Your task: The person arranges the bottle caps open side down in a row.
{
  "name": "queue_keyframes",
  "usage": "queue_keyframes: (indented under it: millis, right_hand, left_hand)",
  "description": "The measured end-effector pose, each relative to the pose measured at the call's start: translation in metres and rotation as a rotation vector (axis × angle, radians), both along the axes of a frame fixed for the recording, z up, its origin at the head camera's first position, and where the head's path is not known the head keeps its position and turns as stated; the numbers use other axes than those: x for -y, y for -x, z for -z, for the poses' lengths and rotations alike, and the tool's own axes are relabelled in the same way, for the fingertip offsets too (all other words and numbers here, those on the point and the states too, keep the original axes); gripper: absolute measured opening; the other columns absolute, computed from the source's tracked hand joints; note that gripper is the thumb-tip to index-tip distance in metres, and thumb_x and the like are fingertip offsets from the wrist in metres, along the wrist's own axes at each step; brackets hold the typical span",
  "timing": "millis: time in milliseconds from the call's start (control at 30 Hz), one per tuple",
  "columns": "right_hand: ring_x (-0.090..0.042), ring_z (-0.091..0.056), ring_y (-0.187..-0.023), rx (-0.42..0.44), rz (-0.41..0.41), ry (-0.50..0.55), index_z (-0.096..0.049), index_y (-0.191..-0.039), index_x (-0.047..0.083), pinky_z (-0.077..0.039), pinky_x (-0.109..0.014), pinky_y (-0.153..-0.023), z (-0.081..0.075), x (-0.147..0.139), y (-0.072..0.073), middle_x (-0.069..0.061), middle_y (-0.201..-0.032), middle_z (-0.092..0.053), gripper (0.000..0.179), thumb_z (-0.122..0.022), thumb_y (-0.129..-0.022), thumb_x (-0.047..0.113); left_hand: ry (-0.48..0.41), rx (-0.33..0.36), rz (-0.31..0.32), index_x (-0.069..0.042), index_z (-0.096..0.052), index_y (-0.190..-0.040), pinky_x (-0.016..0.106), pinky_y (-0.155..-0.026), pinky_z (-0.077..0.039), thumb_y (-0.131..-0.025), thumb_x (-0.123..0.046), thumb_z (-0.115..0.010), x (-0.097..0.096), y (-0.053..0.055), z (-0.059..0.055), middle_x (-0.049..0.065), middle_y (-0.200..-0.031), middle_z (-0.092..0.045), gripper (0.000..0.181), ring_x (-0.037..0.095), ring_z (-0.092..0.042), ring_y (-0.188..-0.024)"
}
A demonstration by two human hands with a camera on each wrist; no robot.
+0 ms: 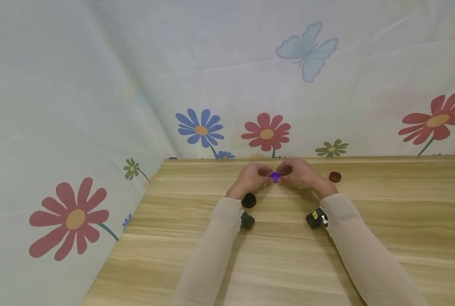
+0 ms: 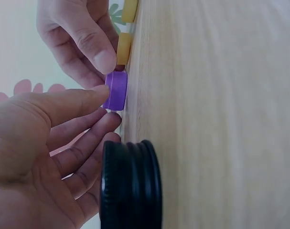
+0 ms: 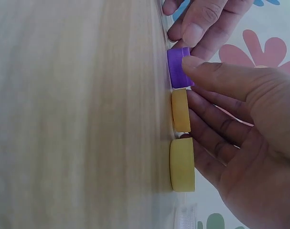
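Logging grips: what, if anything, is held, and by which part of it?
The purple cap, held by its opposite sides between the left hand and right hand.

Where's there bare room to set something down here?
The tabletop is bare right of the dark red cap and, nearer you, between left sleeve and right sleeve. It's crowded around the purple cap: left hand, right hand, orange cap and yellow cap.

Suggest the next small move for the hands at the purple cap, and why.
Probably release the purple cap: it seems to rest on the table, close beside the orange cap and roughly in line with the yellow cap, while left hand and right hand each have a thumb on it.
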State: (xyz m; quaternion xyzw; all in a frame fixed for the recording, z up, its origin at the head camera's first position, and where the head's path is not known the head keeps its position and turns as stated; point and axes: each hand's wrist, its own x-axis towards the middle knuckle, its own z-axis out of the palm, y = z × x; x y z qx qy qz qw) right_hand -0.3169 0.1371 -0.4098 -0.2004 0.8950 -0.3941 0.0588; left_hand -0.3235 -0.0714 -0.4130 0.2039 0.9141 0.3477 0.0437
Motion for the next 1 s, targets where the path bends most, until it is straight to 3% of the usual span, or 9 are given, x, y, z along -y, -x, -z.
queue_keyframes:
  millis: [567, 1000]
  right_hand:
    - [-0.036, -0.067, -0.108, -0.010, 0.022, -0.008, -0.070, -0.120, -0.007, -0.053, -0.052, -0.099, 0.0014, 0.0016, 0.0004, -0.020, -0.113, -0.073, 0.030, -0.079, -0.094, 0.006]
    - [-0.036, -0.066, -0.110, -0.026, 0.033, 0.024, -0.072, -0.119, -0.004, -0.052, -0.052, -0.101, 0.0014, 0.0030, -0.0024, -0.018, -0.115, -0.073, 0.028, -0.079, -0.095, 0.008]
  left_hand:
    - [0.017, -0.006, 0.001, -0.006, -0.079, -0.122, 0.027, -0.090, -0.053, -0.097, -0.010, -0.077, -0.0006, -0.0004, -0.0010, 0.006, -0.109, -0.078, 0.025, 0.015, -0.068, -0.097]
    - [-0.024, -0.014, 0.014, -0.004, -0.077, -0.123, 0.027, -0.090, -0.054, -0.095, -0.008, -0.080, 0.0012, 0.0000, 0.0010, 0.007, -0.108, -0.078, 0.028, 0.017, -0.070, -0.098]
